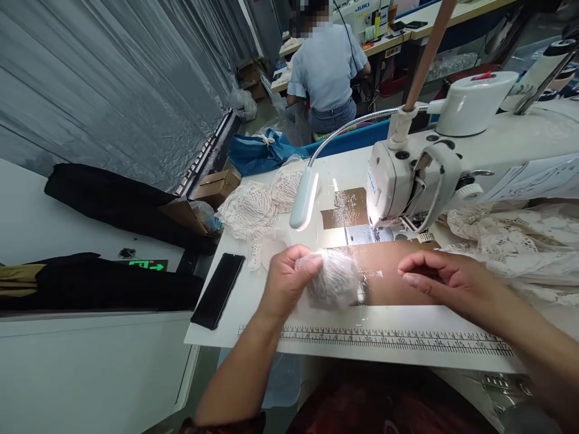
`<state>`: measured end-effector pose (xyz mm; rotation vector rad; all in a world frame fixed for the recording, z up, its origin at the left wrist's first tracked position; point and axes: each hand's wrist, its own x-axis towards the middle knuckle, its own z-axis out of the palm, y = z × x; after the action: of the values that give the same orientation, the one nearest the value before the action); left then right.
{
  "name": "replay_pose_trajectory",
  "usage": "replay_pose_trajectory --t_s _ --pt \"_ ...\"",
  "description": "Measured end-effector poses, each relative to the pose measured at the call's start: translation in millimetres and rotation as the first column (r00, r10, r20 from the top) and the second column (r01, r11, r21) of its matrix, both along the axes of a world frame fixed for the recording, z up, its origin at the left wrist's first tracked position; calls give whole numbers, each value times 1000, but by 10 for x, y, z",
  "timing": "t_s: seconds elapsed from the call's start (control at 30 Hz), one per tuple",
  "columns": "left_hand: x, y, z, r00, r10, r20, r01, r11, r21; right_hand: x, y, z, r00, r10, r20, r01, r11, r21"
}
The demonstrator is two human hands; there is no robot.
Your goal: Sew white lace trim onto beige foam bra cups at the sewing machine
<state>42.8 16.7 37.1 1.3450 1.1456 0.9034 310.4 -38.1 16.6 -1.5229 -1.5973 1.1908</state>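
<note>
My left hand (292,277) pinches the upper left edge of a bunched piece of white lace fabric (335,282), which hangs over the brown patch of the sewing table in front of the needle area. To its right, my right hand (438,274) hovers over the brown surface, thumb and fingertips close together; whether anything thin is between them I cannot make out. Just behind both hands stands a white sewing machine (389,181), its needle area lit. A pile of cream lace (253,208) lies at the table's back left, and more lace fabric (506,241) at the right.
A black phone (218,291) lies at the table's left edge. A lamp on a bendable neck (304,199) reaches over the table. Along the front edge runs a printed ruler (393,342). A co-worker (323,72) sits at another machine beyond. Cardboard boxes (217,185) stand at the left.
</note>
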Motion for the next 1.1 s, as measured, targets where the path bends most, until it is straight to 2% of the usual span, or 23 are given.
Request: replay_pose_trajectory --t_s 0.03,0.07,0.1,0.13,0.17,0.2,0.23,0.3,0.4,0.53,0.6,0.7,0.77,0.83,0.97,1.1 --pt "15 62 18 987 45 -156 -16 983 184 60 15 5 999 -9 53 8 1000 20" --pt "71 121 8 944 93 -316 29 932 361 106 37 14 994 -8 104 5 999 37" --pt "168 175 -33 868 134 -477 139 858 494 135 65 24 987 0 160 -8 999 50" --pt "297 219 -102 772 162 -614 293 768 570 149 101 33 976 12 220 -26 998 62" --pt "446 250 -191 641 181 -746 462 684 564 148 143 40 959 28 281 -51 996 75" --pt "602 262 -292 478 184 -859 615 628 476 137 188 41 940 46 339 -82 992 93" --pt "748 254 -391 426 158 -891 668 609 428 121 233 34 919 59 390 -112 987 115" --pt "972 183 -547 371 115 -922 730 578 366 81 308 -6 878 67 473 -162 973 163" --pt "1074 17 -598 344 89 -935 748 575 330 25 357 -124 833 56 550 -184 967 179" --pt "930 -32 -429 324 -21 -946 745 621 242 -55 313 -286 778 151 609 -290 948 135" --pt "827 46 -353 387 -144 -911 747 628 218 -96 277 -336 696 161 700 -341 932 124" --pt "710 195 -363 548 -269 -792 731 616 296 -150 244 -369 571 91 816 -351 926 142" --pt "680 274 -454 617 -237 -750 703 593 391 -184 245 -369 514 73 855 -341 932 126" --pt "685 334 -570 636 -178 -750 693 560 455 -214 266 -355 472 87 877 -327 942 83" --pt "724 458 -724 611 -127 -781 712 520 473 -252 339 -321 436 75 897 -277 959 54" --pt "732 600 -754 571 -123 -812 748 486 453 -247 402 -322 439 12 898 -251 962 109"
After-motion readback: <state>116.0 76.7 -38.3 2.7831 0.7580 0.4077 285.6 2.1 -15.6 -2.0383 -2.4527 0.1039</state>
